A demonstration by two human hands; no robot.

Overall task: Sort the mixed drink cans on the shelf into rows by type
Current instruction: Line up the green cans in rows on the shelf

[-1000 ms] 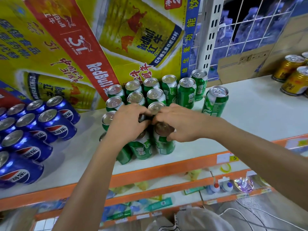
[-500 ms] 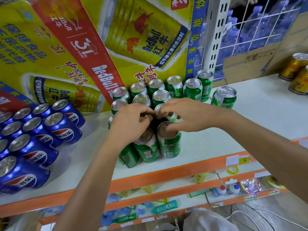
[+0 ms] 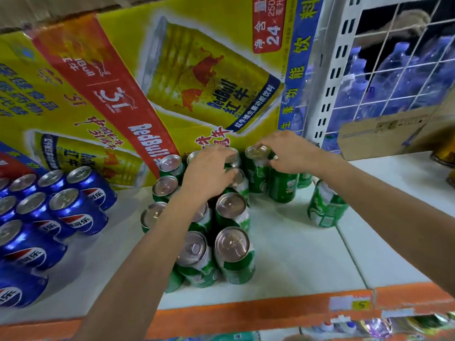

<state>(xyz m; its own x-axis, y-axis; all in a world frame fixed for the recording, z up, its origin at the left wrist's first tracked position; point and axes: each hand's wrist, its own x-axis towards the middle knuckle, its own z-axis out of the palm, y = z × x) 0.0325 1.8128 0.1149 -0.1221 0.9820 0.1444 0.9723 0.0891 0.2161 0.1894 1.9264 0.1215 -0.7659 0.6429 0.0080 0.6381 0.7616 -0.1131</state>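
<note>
On shelf (image 3: 295, 242), clasps rear green cans (image 3: 256, 166) in left grip (image 3: 209, 173), right grip (image 3: 290, 153). Hides several under forearms; shows roughly fourteen, plus nine blue cans (image 3: 73, 212), cropped left.

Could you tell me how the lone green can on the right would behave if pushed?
The lone green can stands tall and narrow, so a high push may tip it. Round-sided, it might then roll. On the smooth white shelf, a low push probably slides it.
</note>
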